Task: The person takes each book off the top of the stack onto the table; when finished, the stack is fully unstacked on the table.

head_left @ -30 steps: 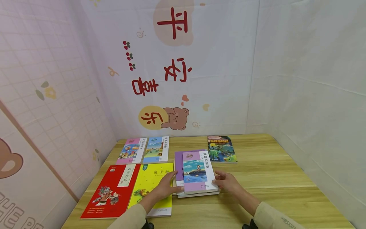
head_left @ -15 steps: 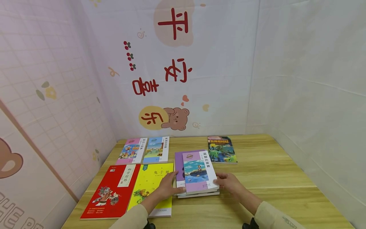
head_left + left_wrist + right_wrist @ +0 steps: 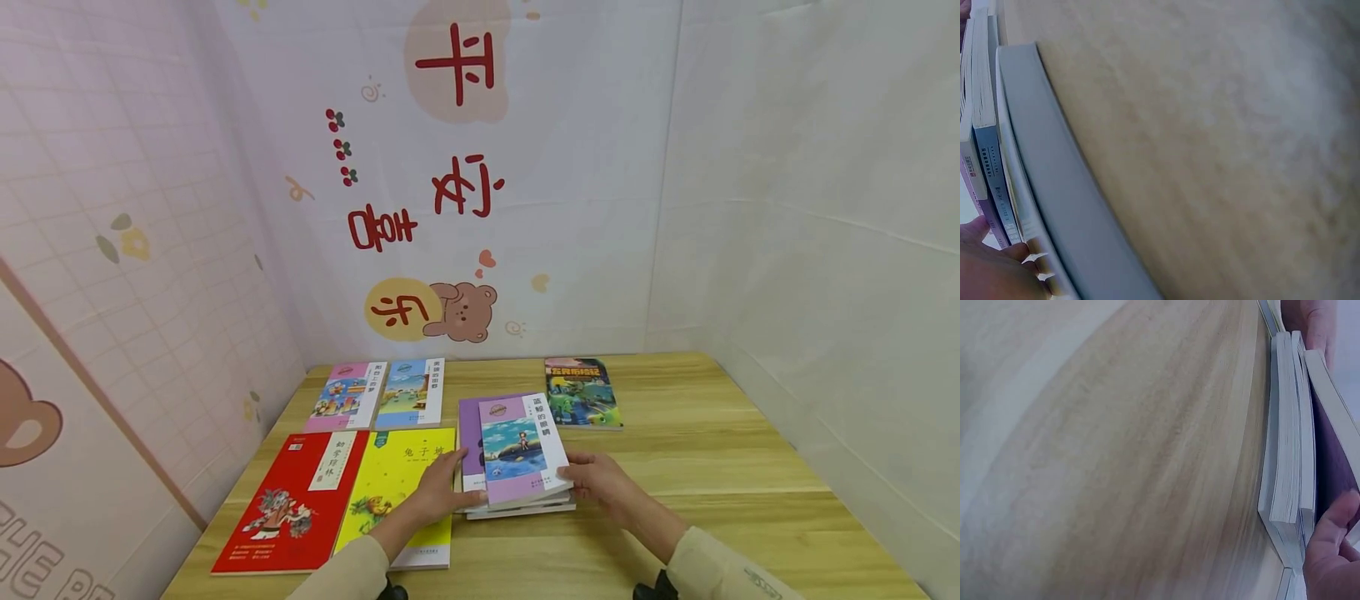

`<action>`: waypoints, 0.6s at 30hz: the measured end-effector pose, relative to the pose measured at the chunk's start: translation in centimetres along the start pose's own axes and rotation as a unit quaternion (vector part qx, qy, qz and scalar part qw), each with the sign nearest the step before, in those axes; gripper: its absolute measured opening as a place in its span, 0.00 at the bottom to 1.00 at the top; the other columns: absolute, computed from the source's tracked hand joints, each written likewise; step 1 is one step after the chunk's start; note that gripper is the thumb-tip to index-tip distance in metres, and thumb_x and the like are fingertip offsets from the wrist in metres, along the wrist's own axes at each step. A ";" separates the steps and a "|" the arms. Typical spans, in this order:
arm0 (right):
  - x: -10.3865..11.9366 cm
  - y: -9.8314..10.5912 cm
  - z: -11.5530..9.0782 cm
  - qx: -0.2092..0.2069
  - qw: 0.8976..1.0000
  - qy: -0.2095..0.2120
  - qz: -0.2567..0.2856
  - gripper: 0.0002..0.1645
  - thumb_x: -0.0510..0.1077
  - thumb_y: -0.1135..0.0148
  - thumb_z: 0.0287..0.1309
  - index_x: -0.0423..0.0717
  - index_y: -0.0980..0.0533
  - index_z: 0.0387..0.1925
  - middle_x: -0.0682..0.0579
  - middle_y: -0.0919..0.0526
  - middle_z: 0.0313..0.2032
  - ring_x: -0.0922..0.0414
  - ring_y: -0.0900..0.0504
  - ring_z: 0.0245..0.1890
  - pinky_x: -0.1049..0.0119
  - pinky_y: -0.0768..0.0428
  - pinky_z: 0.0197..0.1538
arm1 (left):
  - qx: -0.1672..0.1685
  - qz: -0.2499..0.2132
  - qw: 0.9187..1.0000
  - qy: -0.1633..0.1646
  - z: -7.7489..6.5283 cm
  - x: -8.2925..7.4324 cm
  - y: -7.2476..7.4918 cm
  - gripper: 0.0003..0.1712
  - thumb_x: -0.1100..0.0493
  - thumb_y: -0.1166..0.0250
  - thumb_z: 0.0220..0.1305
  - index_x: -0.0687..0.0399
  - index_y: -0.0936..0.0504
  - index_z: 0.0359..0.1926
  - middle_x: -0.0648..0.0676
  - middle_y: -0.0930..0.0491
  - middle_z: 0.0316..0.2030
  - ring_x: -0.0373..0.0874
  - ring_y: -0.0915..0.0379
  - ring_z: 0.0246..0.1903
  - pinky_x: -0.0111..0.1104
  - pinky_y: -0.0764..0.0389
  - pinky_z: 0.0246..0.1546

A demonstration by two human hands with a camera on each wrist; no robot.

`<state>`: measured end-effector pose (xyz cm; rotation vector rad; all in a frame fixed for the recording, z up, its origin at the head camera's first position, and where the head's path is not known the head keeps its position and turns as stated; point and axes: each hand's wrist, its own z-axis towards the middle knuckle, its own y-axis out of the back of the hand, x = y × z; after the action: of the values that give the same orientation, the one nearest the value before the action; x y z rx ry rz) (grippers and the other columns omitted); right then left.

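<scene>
In the head view, a pink-and-white picture-cover book (image 3: 517,450) tops a small stack, partly over a purple book (image 3: 471,433). My right hand (image 3: 603,487) pinches its lower right side. That side is raised, and the right wrist view shows a wedge-shaped gap between the top book (image 3: 1341,412) and the books below (image 3: 1288,431). My left hand (image 3: 435,492) is at the stack's left side, its thumb by the top book's lower left corner. In the left wrist view, its fingers touch the book spines (image 3: 994,169).
A red book (image 3: 292,492) and a yellow book (image 3: 397,467) lie left of the stack. Behind them are a pink book (image 3: 345,396) and a blue book (image 3: 410,392). A dark green comic-style book (image 3: 581,392) lies at the back of the wooden table (image 3: 712,467).
Over the last second the right side of the top book has risen slightly and the book has turned a little, with my right hand on it. The other books have stayed put.
</scene>
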<state>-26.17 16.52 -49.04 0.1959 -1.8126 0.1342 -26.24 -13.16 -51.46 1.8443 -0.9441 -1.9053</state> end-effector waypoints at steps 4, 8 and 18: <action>-0.2 0.0 -0.3 0.031 0.999 0.001 0.032 0.37 0.35 0.42 0.65 0.22 0.44 0.69 0.39 0.15 0.44 0.51 0.14 0.38 0.57 0.15 0.42 | 0.007 0.000 1.000 0.001 0.0 0.1 0.2 0.55 0.42 0.24 0.52 0.53 0.40 0.75 0.65 0.43 0.72 0.67 0.50 0.70 0.61 0.45 0.67; -0.3 -0.2 -0.4 0.042 0.998 0.008 0.043 0.36 0.32 0.46 0.66 0.22 0.46 0.70 0.37 0.16 0.46 0.47 0.13 0.40 0.53 0.15 0.44 | 0.029 -0.004 1.000 -0.001 -0.2 0.4 0.8 0.54 0.42 0.26 0.54 0.51 0.43 0.76 0.64 0.45 0.73 0.66 0.52 0.71 0.61 0.47 0.68; -0.8 -0.6 0.1 -0.026 0.999 0.033 0.033 0.33 0.31 0.46 0.64 0.26 0.41 0.69 0.38 0.18 0.48 0.48 0.14 0.39 0.55 0.14 0.40 | 0.051 -0.032 0.998 0.014 -0.7 0.3 1.7 0.57 0.44 0.24 0.52 0.49 0.45 0.77 0.63 0.48 0.75 0.66 0.55 0.72 0.63 0.51 0.68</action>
<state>-25.92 15.96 -49.81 0.0933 -1.7548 0.1380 -25.98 -14.79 -50.54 1.9767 -1.0006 -1.8946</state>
